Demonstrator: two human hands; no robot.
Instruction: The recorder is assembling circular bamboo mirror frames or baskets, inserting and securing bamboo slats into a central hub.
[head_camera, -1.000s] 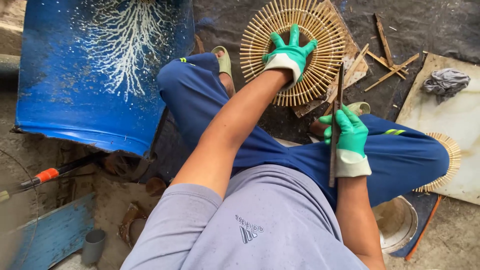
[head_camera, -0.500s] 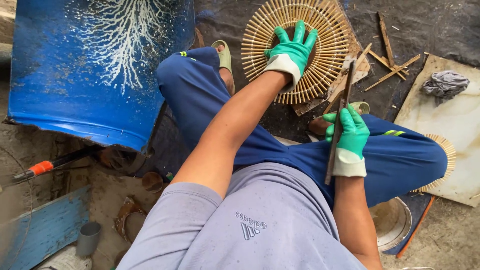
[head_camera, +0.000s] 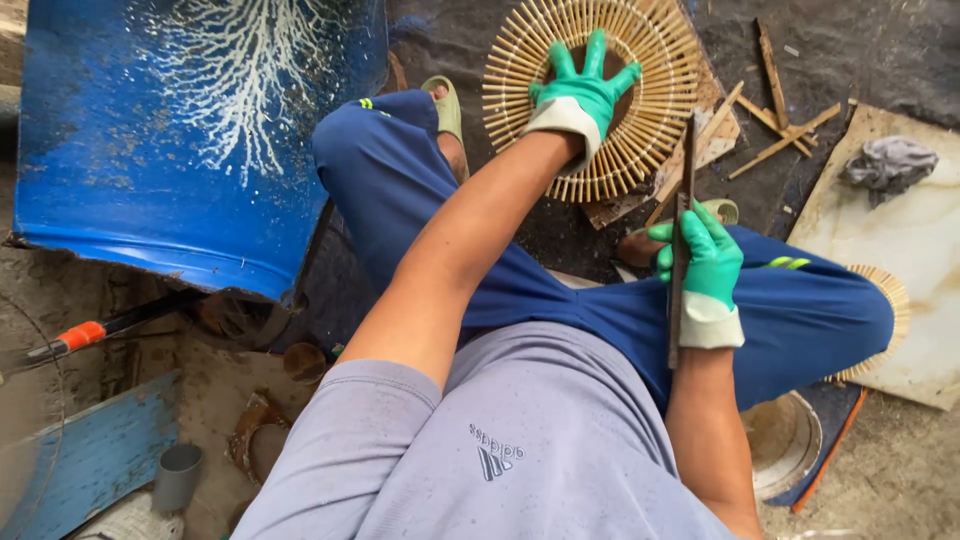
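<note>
A big blue sheet (head_camera: 190, 140), splashed with white, lies at the upper left on the dirt floor. To its right, on a dark mat (head_camera: 870, 50), a round wheel of thin bamboo sticks (head_camera: 592, 95) lies flat just beyond the person's knees. At the right edge sits a pale board (head_camera: 905, 290) with a grey rag (head_camera: 890, 162) on top, and a second ring of sticks (head_camera: 885, 310) pokes out from under the right leg. Loose strips of wood (head_camera: 780, 110) are scattered between the wheel and the board. The left hand (head_camera: 578, 92), in a green glove, is spread open with fingers splayed, pressing down on the middle of the wheel. The right hand (head_camera: 705, 265), also gloved green, is closed around a long dark blade (head_camera: 682, 240) held upright over the right thigh, its tip near the wheel's edge.
</note>
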